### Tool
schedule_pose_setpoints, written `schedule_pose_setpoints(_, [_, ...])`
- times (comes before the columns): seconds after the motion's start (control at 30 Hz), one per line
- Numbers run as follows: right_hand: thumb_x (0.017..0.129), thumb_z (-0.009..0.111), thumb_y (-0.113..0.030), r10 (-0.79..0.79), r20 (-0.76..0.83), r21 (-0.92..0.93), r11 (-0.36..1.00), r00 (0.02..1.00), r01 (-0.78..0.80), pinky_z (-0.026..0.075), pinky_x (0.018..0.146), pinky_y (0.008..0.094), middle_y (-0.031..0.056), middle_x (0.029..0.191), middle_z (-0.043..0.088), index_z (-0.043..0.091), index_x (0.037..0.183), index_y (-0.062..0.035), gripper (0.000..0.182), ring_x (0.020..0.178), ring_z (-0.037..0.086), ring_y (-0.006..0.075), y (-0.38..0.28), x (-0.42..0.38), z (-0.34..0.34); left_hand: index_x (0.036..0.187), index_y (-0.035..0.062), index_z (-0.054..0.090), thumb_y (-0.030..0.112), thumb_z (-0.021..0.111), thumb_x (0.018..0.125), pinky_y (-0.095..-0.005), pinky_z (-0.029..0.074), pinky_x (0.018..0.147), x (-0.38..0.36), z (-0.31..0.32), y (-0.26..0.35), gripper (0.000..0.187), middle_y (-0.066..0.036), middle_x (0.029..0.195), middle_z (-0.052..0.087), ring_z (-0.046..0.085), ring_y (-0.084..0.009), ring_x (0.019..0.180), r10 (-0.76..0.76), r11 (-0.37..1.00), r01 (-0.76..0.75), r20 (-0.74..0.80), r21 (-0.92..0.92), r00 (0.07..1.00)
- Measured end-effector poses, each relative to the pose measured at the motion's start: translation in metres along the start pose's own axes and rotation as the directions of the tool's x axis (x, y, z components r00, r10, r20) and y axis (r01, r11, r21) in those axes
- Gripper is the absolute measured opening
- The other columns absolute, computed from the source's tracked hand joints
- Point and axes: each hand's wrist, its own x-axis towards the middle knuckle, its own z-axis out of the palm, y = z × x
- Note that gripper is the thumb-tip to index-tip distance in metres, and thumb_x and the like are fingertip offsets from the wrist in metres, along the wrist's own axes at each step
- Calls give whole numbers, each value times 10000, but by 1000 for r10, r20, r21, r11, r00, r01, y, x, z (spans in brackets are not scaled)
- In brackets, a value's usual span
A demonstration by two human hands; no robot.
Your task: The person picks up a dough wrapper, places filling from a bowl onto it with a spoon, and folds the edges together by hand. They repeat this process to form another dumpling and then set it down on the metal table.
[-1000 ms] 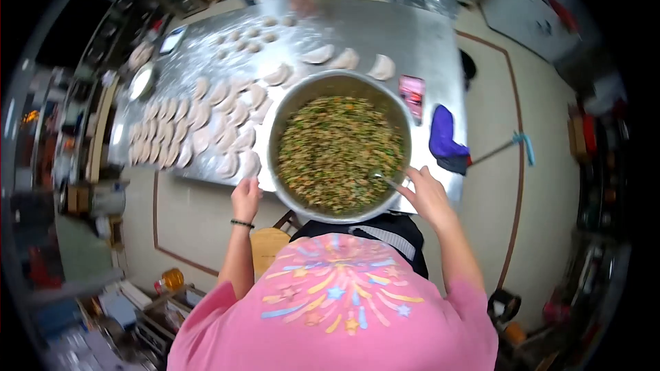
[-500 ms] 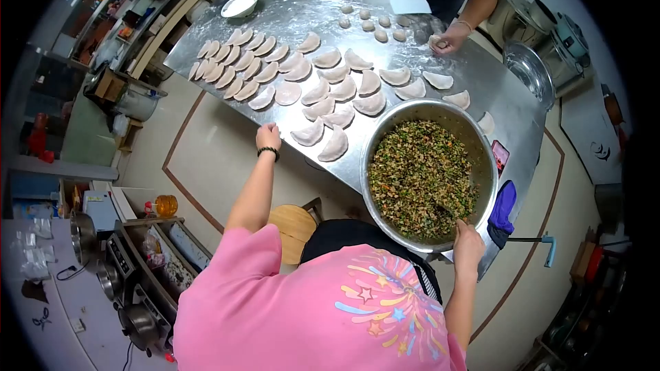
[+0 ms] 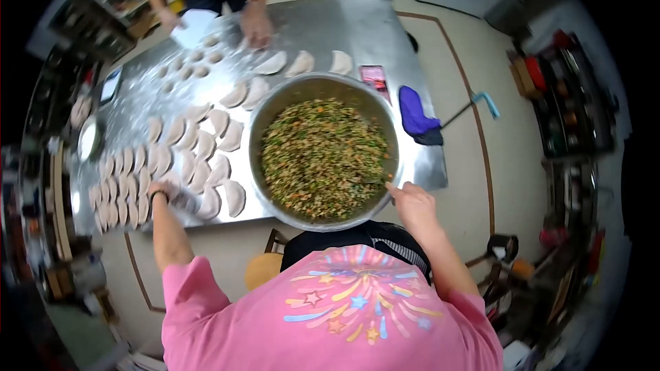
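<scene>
A floured steel tabletop (image 3: pixel 385 34) carries rows of pale folded dumplings (image 3: pixel 130 178), laid apart, likely so they don't stick. The left hand (image 3: pixel 161 189) rests among them, fingers hard to read. The right hand (image 3: pixel 412 203) grips a utensil over the big steel bowl of chopped green filling (image 3: pixel 323 154).

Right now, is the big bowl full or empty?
Nearly full: green and orange chopped filling reaches close to the big metal bowl's rim.

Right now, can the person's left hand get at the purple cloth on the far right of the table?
Probably not. The left hand rests among the dumplings at the table's left end, and the big bowl of filling stands between it and the purple cloth.
</scene>
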Motion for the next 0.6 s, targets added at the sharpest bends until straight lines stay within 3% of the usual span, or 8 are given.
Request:
schedule_pose_setpoints(0.07, [738, 512, -58, 33, -41, 24, 999, 999, -32, 484, 664, 335, 93, 777, 574, 640, 1049, -96, 338, 801, 582, 235, -3, -5, -4, 1079, -41, 573, 472, 638, 720, -376, 450, 890, 23, 4, -11, 629, -207, 1150, 559, 537, -310, 1089, -78, 984, 101, 158, -147, 984])
schedule_pose_setpoints(0.17, [732, 523, -68, 1, -77, 40, 999, 997, 2, 484, 654, 323, 89, 763, 569, 658, 983, -60, 286, 783, 581, 231, -5, -10, -6, 1081, -74, 561, 409, 682, 693, -377, 472, 852, 66, 29, -32, 631, -252, 1068, 590, 581, -316, 1021, -121, 938, 177, 197, -297, 973])
schedule_pose_setpoints(0.2, [732, 523, -68, 25, -84, 52, 998, 996, -20, 484, 654, 323, 89, 763, 569, 658, 983, -60, 286, 783, 581, 231, -6, -11, -3, 1097, -89, 547, 400, 684, 692, -377, 475, 837, 36, -7, -16, 650, -258, 1066, 589, 592, -301, 998, -94, 938, 196, 334, -287, 938])
schedule_pose_setpoints(0.27, [738, 520, -75, 29, -84, 29, 999, 996, -27, 487, 653, 323, 90, 769, 572, 657, 976, -62, 275, 784, 586, 228, -6, -11, 3, 1115, -85, 542, 398, 684, 693, -367, 469, 840, -3, -46, 8, 657, -239, 1097, 583, 587, -286, 1004, -46, 951, 167, 414, -260, 909])
schedule_pose_setpoints(0.4, [744, 520, -83, 18, -102, 7, 1000, 995, -18, 490, 647, 321, 91, 775, 576, 656, 973, -66, 267, 782, 593, 224, -10, -10, 2, 1093, -86, 558, 397, 672, 704, -355, 461, 854, 44, 1, -15, 630, -223, 1107, 585, 580, -293, 1021, -43, 977, 85, 208, -197, 977])
schedule_pose_setpoints(0.47, [747, 522, -89, -2, -72, 9, 1000, 997, 3, 491, 644, 319, 96, 789, 579, 656, 973, -66, 264, 766, 599, 226, -11, -9, -3, 855, -74, 629, 329, 721, 696, -338, 463, 536, 71, 32, -34, 443, -121, 713, 624, 583, -191, 599, 24, 968, -34, -46, -248, 999])
schedule_pose_setpoints(0.5, [747, 522, -89, -6, -62, 14, 1000, 998, 7, 491, 644, 319, 96, 789, 579, 656, 973, -66, 264, 766, 599, 226, -11, -10, -7, 927, -73, 633, 381, 705, 696, -352, 482, 662, 31, -2, -16, 515, -165, 830, 656, 625, -244, 720, 105, 990, -100, 49, -102, 993])
schedule_pose_setpoints(0.6, [762, 522, -90, 34, -15, -1, 999, 999, -34, 492, 647, 323, 99, 800, 581, 654, 971, -55, 250, 749, 608, 230, -13, -9, -14, 944, -72, 630, 423, 676, 702, -368, 466, 777, -30, -51, 10, 553, -211, 938, 646, 625, -301, 873, 183, 980, -173, 115, -94, 976])
